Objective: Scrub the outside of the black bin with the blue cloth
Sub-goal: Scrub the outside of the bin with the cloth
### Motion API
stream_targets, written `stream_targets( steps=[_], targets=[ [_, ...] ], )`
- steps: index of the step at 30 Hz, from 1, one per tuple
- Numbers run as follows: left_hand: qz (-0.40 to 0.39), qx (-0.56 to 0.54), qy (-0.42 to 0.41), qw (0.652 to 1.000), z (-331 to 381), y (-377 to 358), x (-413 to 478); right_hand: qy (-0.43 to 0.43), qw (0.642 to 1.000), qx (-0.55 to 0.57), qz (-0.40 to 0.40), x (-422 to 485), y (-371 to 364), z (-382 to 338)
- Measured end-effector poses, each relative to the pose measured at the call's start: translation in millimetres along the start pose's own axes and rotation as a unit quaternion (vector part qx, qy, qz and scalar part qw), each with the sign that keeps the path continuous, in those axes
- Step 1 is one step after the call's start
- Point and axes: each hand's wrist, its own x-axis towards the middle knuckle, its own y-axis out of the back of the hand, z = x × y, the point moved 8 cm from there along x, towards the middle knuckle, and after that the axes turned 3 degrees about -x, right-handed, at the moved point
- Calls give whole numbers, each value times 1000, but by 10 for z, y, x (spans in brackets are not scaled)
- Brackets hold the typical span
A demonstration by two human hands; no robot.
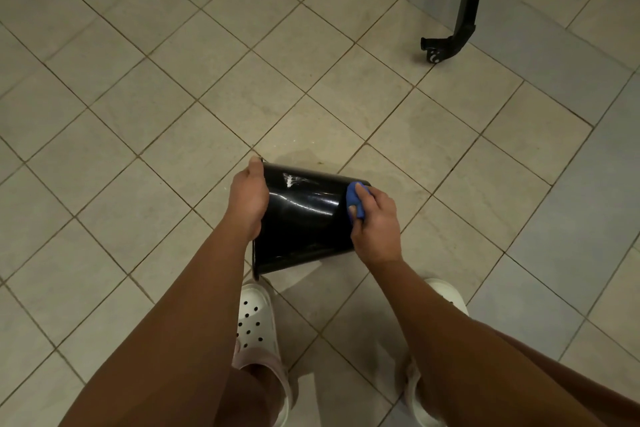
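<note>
Underfoot, pale square tiles [138, 80] with dark grout lines fill the whole view, running diagonally. Two bare forearms reach out from the near edge toward the middle of the floor. At the far right a black metal leg [467, 3] slants down to the tiles and ends in a small castor [433, 54], well apart from everything else.

Between the two hands, in the lower middle of the view, the black bin [304, 218] is tipped on its side, its open mouth to the left and its narrower base end to the right. Its glossy wall faces up and carries a whitish smear near the far edge. Whether it touches the tiles cannot be told. Just near of it stand two white perforated clogs, the left clog [254, 319] close under the bin's rim and the right clog [446, 295] partly hidden behind the right forearm.

The left hand [249, 198] grips the bin's rim, thumb tip at the far edge; its fingers wrap over the rim out of sight. The right hand [375, 229] curls its fingers and thumb round the bunched blue cloth [355, 199], pressing it against the bin's base end
</note>
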Motion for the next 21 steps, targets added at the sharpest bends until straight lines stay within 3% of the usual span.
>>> stream_targets(
  steps=[3,8,10,15,17,21],
  targets=[
    [-17,6,-7,1000,26,-38,-7,-45,998,2,37,-125,22,-19],
    [-35,-2,-6,999,40,-66,-33,113,993,-4,10,-139,-129,-470],
    [-28,-6,-18,999,43,-60,-36,132,991,-1,-13,4,-165,-541],
    [-21,5,-34,999,41,-55,-24,-45,999,2,28,79,-34,-95],
    [-24,14,-44,999,72,-70,-37,-74,996,-3,39,-48,-18,-54],
    [-32,21,-51,998,77,-87,-68,47,998,-5,33,-112,-94,-398]
  ],
)
